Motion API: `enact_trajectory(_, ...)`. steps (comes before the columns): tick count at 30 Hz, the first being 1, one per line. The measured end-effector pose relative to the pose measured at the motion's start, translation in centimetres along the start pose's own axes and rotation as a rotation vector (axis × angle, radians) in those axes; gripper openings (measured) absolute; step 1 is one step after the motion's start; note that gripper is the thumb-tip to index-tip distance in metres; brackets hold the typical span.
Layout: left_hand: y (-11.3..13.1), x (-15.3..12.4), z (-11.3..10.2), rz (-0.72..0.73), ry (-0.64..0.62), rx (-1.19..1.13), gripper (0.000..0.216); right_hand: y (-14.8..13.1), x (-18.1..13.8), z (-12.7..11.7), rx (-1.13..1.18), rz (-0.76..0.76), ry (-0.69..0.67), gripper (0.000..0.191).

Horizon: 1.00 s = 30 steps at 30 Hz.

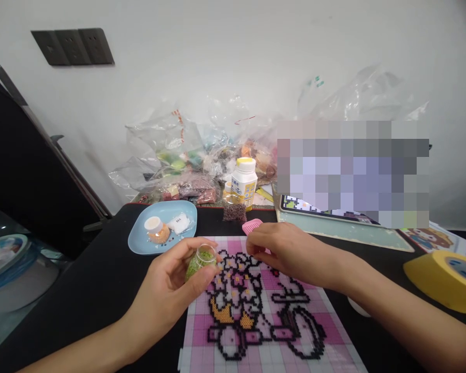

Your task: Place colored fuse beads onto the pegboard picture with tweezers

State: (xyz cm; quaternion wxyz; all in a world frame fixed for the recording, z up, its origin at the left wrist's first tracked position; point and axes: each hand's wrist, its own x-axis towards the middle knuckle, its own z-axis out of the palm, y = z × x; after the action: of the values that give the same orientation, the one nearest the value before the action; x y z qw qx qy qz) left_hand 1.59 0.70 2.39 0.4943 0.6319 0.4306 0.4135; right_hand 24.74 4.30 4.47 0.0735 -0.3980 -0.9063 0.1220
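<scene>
A small clear jar of green beads [202, 260], open at the top and tilted, is wrapped in the fingers of my left hand [171, 280]. It hangs over the left upper part of a pegboard [194, 357]. Black, orange and pink beads on the board form a picture of a wheeled cart with flowers. My right hand [283, 248] is closed at the board's upper edge, its fingers curled around a small pink ridged bead tray [252, 225]. Most of that tray is hidden beneath the hand.
A blue plate [140, 243] holds a jar of orange beads [157, 229] and a small white packet [179, 223]. Behind stand a white bottle [244, 181] and a bag of dark beads [234, 210]. A tablet [318, 210] leans at the back; yellow tape [427, 277] lies right.
</scene>
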Motion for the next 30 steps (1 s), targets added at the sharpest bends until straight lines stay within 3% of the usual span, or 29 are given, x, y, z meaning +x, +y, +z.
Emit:
enact_trajectory(20, -0.18, -0.06, -0.01, 0.028, 0.000, -0.011, 0.018, 0.16, 0.08, 0.37, -0.056, -0.008, -0.024, 0.015)
enact_trajectory(30, -0.03, -0.10, 0.17, 0.018, -0.030, -0.034, 0.017, 0.05, -0.30, 0.19, 0.048, -0.093, 0.126, 0.014)
